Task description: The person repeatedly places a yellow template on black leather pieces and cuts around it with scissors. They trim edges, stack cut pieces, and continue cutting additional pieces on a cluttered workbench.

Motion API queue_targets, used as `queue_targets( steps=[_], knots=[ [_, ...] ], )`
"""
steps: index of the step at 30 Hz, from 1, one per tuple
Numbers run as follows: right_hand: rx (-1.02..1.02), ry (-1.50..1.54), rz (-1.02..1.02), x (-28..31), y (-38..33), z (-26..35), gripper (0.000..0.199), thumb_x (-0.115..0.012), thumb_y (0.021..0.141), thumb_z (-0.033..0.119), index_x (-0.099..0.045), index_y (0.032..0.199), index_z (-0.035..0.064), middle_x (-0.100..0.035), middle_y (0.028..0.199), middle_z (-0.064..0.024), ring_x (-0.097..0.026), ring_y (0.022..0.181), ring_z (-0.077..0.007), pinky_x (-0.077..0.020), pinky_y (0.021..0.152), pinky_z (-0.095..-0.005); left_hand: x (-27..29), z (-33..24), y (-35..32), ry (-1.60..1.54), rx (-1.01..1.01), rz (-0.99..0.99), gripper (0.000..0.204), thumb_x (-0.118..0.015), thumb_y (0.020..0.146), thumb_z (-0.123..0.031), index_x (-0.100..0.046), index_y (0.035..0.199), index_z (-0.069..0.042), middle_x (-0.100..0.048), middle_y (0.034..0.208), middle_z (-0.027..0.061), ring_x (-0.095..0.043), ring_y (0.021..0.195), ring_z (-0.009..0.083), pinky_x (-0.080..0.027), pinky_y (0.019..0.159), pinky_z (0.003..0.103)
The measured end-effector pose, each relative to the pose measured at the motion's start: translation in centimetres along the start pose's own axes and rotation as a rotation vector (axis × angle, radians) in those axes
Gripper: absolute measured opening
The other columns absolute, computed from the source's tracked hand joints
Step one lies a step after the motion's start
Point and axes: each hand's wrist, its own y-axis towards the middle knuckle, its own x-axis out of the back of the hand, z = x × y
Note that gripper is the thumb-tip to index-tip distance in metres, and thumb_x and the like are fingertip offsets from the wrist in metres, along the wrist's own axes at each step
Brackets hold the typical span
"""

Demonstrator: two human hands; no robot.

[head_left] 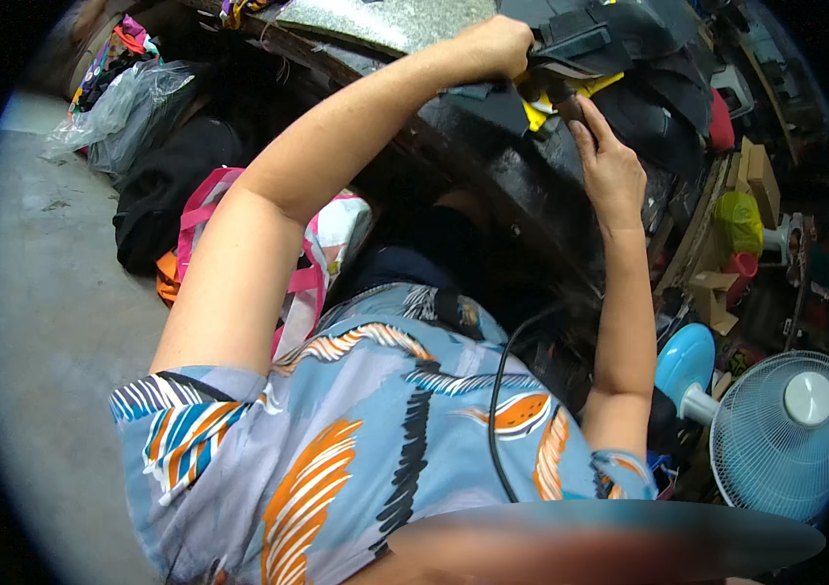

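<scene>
My left hand reaches across to the worktable and is closed in a fist at the edge of a black sheet-like piece; what lies inside the fist is hidden. Close by on the right, my right hand is wrapped round the dark brown handle of a tool. The tool's far end runs in under the black pieces, so its kind does not show. Below it, a bright yellow piece pokes out between black sheets heaped on the table.
A worn table edge runs in front of me. Left of my legs stand a pink-trimmed bag, a black bundle and a clear plastic bag. On the right are a blue fan, a cardboard box and a yellow-green bag.
</scene>
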Motion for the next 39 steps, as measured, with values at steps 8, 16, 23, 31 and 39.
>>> queue_targets(
  steps=[8, 16, 23, 31, 39],
  knots=[
    [0.173, 0.59, -0.439, 0.5, 0.2, -0.7, 0.038, -0.059, 0.097, 0.04, -0.059, 0.133, 0.0311, -0.073, 0.092, -0.0133, -0.072, 0.084, -0.0308, -0.0554, 0.067, -0.0401, 2.3, -0.9, -2.1, -0.104, 0.119, 0.059, 0.025, -0.056, 0.082, -0.014, -0.074, 0.097, -0.006, -0.07, 0.09, 0.0239, -0.069, 0.086, 0.0395, -0.053, 0.077, 0.049],
    [0.183, 0.143, -0.239, 1.3, 0.1, -1.7, 0.037, -0.056, 0.094, 0.052, -0.06, 0.13, 0.0417, -0.071, 0.086, -0.0144, -0.071, 0.082, -0.0307, -0.0546, 0.071, -0.0397, 1.3, -1.2, -2.7, 0.142, 0.006, -0.061, 0.021, -0.055, 0.084, -0.017, -0.072, 0.089, -0.005, -0.069, 0.086, 0.0238, -0.068, 0.079, 0.0397, -0.053, 0.072, 0.049],
    [-0.011, 0.253, -0.078, -0.3, -1.2, -1.2, 0.04, -0.054, 0.096, 0.05, -0.056, 0.134, 0.0388, -0.072, 0.09, -0.0157, -0.071, 0.083, -0.0341, -0.0549, 0.073, -0.0424, 1.3, -1.2, -2.6, 0.178, -0.108, -0.106, 0.017, -0.064, 0.078, -0.016, -0.073, 0.09, -0.007, -0.07, 0.087, 0.0175, -0.069, 0.084, 0.035, -0.055, 0.074, 0.045],
    [0.097, 0.724, -0.33, 1.9, -2.2, -2.2, 0.043, -0.06, 0.098, 0.034, -0.056, 0.139, 0.0201, -0.066, 0.076, -0.0008, -0.06, 0.064, -0.0101, -0.0477, 0.058, -0.026, -1.1, -1.1, -2.6, 0.239, -0.075, -0.233, 0.014, -0.059, 0.078, -0.014, -0.069, 0.078, -0.004, -0.067, 0.074, 0.0192, -0.067, 0.067, 0.0358, -0.052, 0.064, 0.048],
    [-0.01, 0.25, -0.154, -1.5, -3.3, -5.2, 0.038, -0.055, 0.094, 0.05, -0.061, 0.129, 0.0356, -0.072, 0.102, -0.0118, -0.069, 0.095, -0.0357, -0.0536, 0.079, -0.0423, -0.5, -0.7, -2.9, 0.217, -0.183, -0.236, 0.016, -0.06, 0.08, -0.013, -0.072, 0.088, -0.006, -0.071, 0.091, 0.015, -0.07, 0.088, 0.0322, -0.057, 0.076, 0.043]
  ],
)
